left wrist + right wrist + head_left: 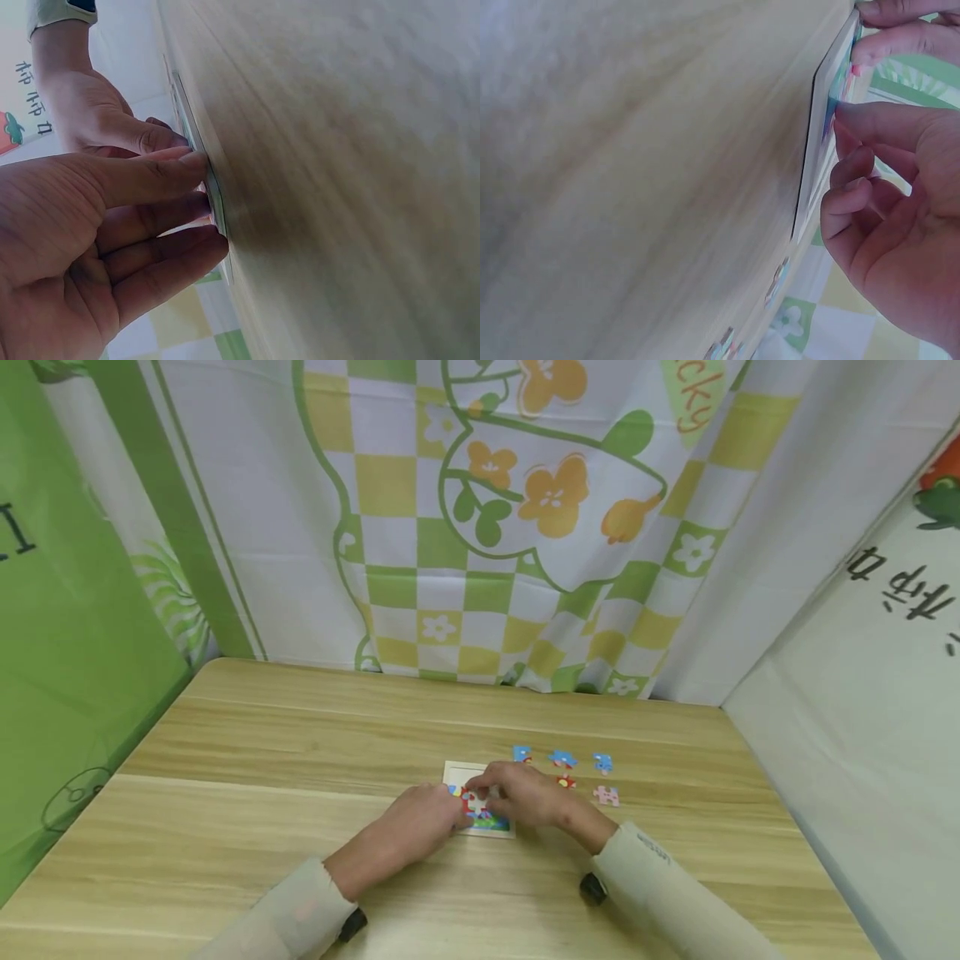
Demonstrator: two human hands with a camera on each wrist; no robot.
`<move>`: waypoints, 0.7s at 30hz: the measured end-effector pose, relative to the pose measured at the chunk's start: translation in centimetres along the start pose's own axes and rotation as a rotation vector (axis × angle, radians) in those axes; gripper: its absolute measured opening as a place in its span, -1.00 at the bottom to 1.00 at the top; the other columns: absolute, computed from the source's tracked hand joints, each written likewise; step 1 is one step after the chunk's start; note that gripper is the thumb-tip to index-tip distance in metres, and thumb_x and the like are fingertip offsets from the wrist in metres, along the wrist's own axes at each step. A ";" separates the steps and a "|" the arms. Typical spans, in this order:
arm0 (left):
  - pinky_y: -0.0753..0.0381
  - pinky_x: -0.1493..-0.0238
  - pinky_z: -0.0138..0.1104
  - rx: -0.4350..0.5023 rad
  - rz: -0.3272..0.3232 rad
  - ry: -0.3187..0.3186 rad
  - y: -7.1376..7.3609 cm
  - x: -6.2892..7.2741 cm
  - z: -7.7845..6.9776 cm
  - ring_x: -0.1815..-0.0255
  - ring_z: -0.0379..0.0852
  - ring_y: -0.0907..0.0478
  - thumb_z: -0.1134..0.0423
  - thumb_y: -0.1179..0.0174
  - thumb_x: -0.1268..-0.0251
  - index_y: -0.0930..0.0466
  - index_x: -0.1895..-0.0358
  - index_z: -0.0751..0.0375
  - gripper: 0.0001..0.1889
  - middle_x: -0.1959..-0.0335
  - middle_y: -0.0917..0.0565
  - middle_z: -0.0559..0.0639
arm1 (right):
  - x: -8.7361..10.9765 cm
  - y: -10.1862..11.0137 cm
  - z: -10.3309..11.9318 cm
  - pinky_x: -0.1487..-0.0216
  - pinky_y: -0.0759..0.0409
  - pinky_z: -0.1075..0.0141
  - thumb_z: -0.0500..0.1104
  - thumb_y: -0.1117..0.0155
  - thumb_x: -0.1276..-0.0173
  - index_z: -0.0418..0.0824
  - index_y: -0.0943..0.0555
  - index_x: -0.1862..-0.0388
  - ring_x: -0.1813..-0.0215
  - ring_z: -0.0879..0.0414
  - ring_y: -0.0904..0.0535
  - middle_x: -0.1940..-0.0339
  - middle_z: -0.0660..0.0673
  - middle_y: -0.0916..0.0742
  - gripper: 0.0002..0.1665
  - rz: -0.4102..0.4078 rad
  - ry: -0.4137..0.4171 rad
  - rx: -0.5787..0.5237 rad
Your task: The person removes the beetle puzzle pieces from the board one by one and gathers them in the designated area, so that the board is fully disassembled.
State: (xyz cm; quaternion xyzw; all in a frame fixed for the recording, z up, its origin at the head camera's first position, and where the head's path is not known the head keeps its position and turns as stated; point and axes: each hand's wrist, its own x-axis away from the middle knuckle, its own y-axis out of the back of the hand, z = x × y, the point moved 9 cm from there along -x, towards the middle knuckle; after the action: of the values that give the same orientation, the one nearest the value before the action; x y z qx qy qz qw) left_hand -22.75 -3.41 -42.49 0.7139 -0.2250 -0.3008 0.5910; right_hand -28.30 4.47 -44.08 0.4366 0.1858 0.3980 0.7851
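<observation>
A small jigsaw puzzle tray (454, 772) with a pale rim lies on the table between both hands. Colourful joined pieces (489, 822) fill its lower part and left side, while bare backing shows elsewhere. My left hand (429, 817) is at the tray's left side; in the left wrist view its thumb and fingertips touch the tray, fingers loosely bent. From the right, my right hand (528, 793) reaches over the tray. Its thumb tip (845, 112) presses down on the picture in the right wrist view, with other fingers bent above. No piece shows between its thumb and forefinger.
Several loose pieces lie right of the tray, among them a blue one (562, 759), a red one (566, 782) and a pink one (607, 796). A patterned curtain (480, 585) hangs along the back edge of the wooden table (300, 735).
</observation>
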 end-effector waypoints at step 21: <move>-0.46 0.55 -0.27 0.019 -0.017 0.048 0.1 0.1 0.4 0.58 -0.20 -0.36 0.37 -0.46 -0.14 -0.69 0.56 -0.05 -0.76 0.63 -0.51 -0.19 | -0.1 0.4 -0.2 0.22 -0.59 0.27 -0.39 -0.28 -0.38 -0.22 -0.68 -0.13 0.24 0.19 -0.58 0.09 -0.01 -0.72 -0.64 -0.085 -0.061 -0.047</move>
State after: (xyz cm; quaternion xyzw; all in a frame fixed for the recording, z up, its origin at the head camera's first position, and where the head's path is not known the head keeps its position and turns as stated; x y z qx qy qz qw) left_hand -23.00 -3.76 -42.45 0.7285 -0.2077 -0.2864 0.5866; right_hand -28.70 4.59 -43.91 0.4216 0.1708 0.3552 0.8167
